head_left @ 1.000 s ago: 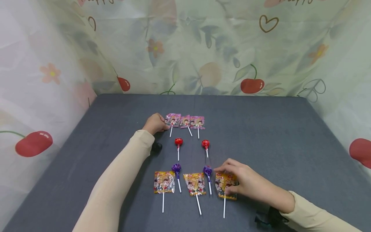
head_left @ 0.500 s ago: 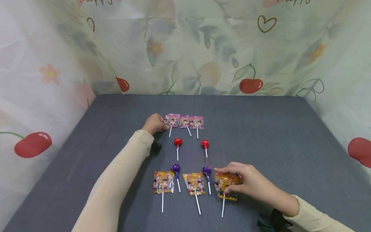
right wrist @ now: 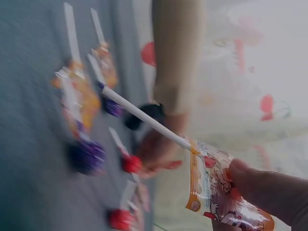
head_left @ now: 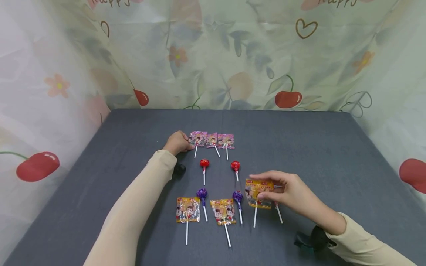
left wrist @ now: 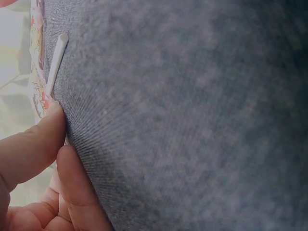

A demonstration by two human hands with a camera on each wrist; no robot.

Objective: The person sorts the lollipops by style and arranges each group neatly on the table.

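Head view: dark grey worktop [head_left: 319,155] with a bunch of lollipops laid out on it and a pale, cherry-and-flower-print curtain [head_left: 219,55] behind. At the far side three flat, pink-wrapped lollipops sit in a row, edges touching or nearly so: the left pink one [head_left: 198,138], the middle pink one [head_left: 211,140] and the right pink one [head_left: 226,141]. The left hand [head_left: 178,143] has the edge of the left one pinched. Nearer are two round red lollipops [head_left: 204,163], set apart, then two round purple lollipops [head_left: 201,193]. A flat, orange-wrapped lollipop [head_left: 188,210] lies just beside the left purple, and a second orange-wrapped one [head_left: 223,211] lies between the purples. The right hand [head_left: 289,190] grips a third orange-wrapped lollipop [head_left: 253,189], right of the purples, stick pointing down. Another white stick [head_left: 279,213] pokes out below that hand; its top is mostly hidden.

Left wrist view: thumb [left wrist: 41,139] and finger come together at the pink wrapper, its white stick lying on the worktop. Most of the packet's cut off.

Right wrist view: kinda blurry, but the thumb clearly clamps the orange wrapper, and it looks lifted off the worktop. The other orange ones, purples and reds lie beyond it.
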